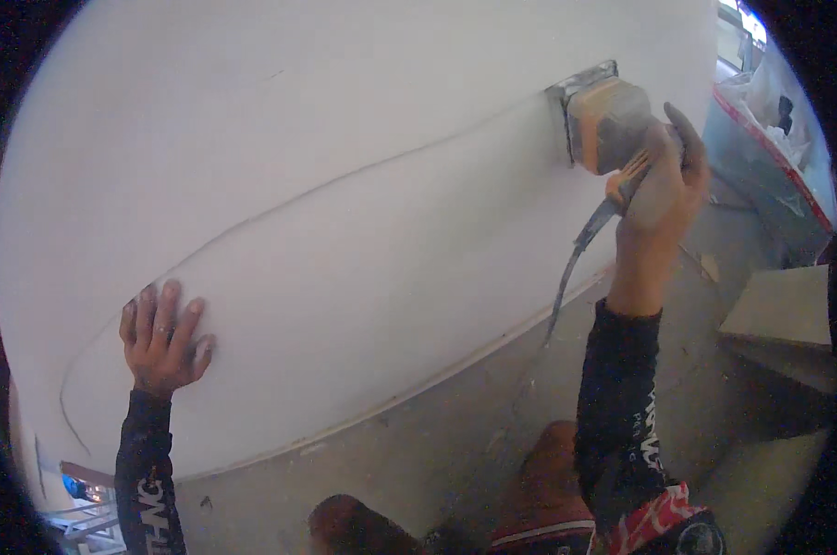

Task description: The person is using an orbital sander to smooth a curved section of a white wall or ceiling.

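Observation:
A large white curved panel (344, 250) fills most of the head view. At its upper right, a dusty orange-and-grey electric palm sander (608, 125) is held against the surface, its dark square pad edge-on to me. My right hand (664, 176) grips the rear of the sander, with one finger lifted off it. From the sander's lower end a dark power cord (566, 277) hangs toward the floor. My left hand (164, 340) lies on the panel at the lower left, fingers spread, beside a thin dark curved line (317, 188) running up to the sander.
Below the panel's lower edge is a dusty grey floor (391, 453), with my knees (354, 523) at the bottom. To the right stand a pale box-like block (779, 305) and a red-rimmed bin (775, 148) holding clear plastic. A metal frame (86, 527) shows at the lower left.

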`<action>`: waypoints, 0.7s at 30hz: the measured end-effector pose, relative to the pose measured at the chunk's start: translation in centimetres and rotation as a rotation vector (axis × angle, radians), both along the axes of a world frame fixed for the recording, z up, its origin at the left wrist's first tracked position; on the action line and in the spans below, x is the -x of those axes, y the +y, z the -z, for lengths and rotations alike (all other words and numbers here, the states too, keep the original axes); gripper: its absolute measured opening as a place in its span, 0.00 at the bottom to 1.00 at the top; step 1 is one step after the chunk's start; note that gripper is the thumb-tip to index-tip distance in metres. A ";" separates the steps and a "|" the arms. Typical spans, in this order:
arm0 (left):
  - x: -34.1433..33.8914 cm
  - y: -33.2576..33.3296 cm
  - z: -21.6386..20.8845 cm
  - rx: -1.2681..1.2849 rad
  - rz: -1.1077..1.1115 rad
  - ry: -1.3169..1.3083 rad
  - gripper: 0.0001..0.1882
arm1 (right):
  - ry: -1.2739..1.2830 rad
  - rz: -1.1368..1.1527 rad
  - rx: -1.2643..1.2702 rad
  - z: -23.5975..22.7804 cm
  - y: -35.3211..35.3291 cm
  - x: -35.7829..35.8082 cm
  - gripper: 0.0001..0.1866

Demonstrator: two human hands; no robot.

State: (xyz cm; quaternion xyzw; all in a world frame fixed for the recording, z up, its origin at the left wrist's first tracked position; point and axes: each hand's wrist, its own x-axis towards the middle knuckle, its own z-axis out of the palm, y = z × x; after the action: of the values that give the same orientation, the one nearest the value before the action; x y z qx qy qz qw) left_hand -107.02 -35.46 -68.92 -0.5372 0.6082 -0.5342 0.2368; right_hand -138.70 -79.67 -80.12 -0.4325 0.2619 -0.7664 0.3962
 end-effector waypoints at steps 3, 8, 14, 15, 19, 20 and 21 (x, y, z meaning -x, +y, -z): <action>1.3 -1.7 0.0 0.010 -0.042 0.035 0.24 | 0.094 0.089 -0.007 0.2 1.7 -0.4 0.18; 4.3 -6.2 -0.2 0.007 -0.009 0.015 0.25 | 0.166 0.163 -0.068 0.7 3.5 -0.1 0.20; 8.7 -12.7 -1.1 0.026 -0.005 0.027 0.25 | 0.199 0.001 -0.098 -0.2 4.9 1.7 0.23; 9.4 -13.5 -1.3 0.028 -0.039 0.053 0.25 | 0.264 -0.012 -0.085 -0.5 5.2 2.3 0.24; 12.2 -16.4 -2.9 0.030 -0.002 0.012 0.24 | 0.452 -0.033 -0.078 -3.0 6.6 4.6 0.26; 12.8 -17.1 -3.1 0.043 -0.022 0.036 0.23 | 0.309 -0.166 -0.053 -3.7 6.9 4.7 0.28; 13.4 -17.4 -3.8 0.069 -0.042 0.046 0.21 | 0.171 -0.300 -0.022 -4.6 7.6 5.1 0.31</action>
State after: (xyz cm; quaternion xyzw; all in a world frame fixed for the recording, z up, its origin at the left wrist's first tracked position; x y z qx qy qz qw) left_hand -120.47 -52.89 -65.10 -0.5698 0.5834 -0.5373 0.2153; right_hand -143.79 -72.05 -75.51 -0.5259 0.2354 -0.6563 0.4871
